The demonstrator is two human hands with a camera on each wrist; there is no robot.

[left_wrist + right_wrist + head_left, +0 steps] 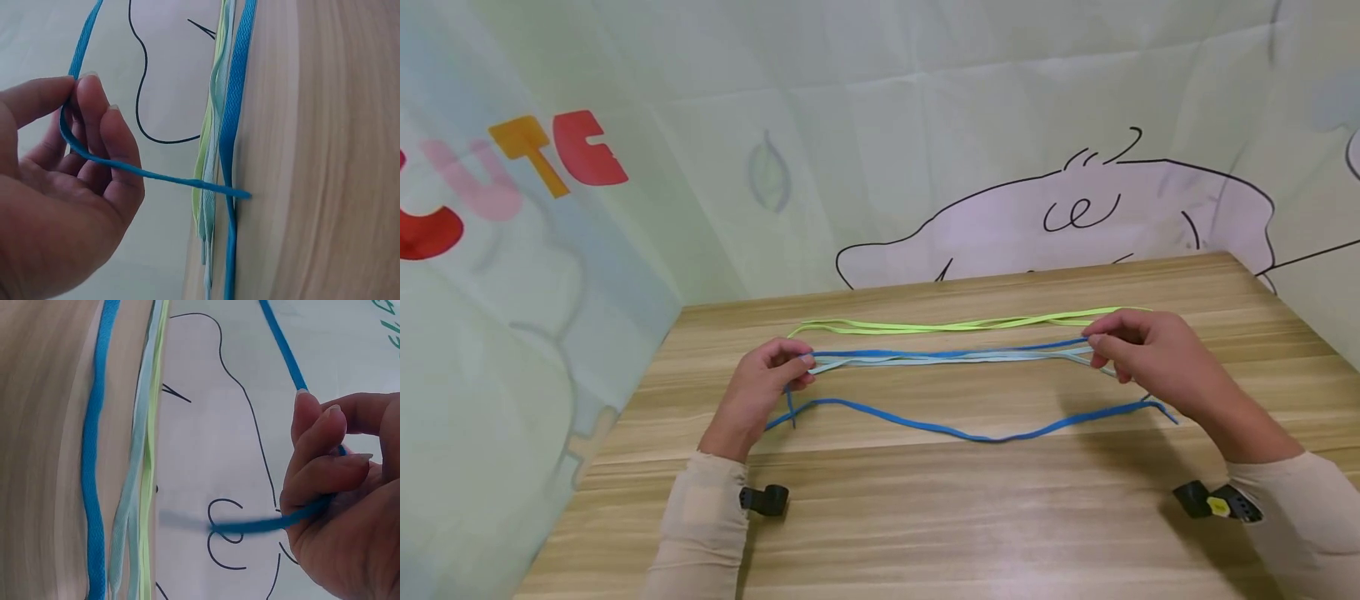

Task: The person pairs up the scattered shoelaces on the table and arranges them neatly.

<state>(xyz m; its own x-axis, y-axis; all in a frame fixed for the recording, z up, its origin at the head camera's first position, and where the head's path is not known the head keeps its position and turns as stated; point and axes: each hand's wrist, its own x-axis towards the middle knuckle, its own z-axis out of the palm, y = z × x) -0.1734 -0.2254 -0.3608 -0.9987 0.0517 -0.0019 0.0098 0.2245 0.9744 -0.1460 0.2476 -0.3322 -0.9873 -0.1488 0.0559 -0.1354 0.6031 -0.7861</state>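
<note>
A blue shoelace [917, 354] runs nearly straight between my two hands, above the table. My left hand [758, 392] pinches it near one end between thumb and fingertips, and a short tail hangs down from there, plain in the left wrist view. At the other end my right hand [1161, 358] grips the lace with thumb and curled fingers; its loose tail [256, 526] hangs below the hand. Light blue shoelaces [1000, 357] lie just behind the held lace in the head view. Nearer me, a second blue shoelace [925, 425] lies in a shallow wave on the wood.
Yellow-green shoelaces [925, 328] stretch across the far part of the wooden table [985, 517]. A printed cloth backdrop [715, 192] hangs behind the table and along its left side. Black camera mounts sit on both wrists, over beige sleeves [700, 517].
</note>
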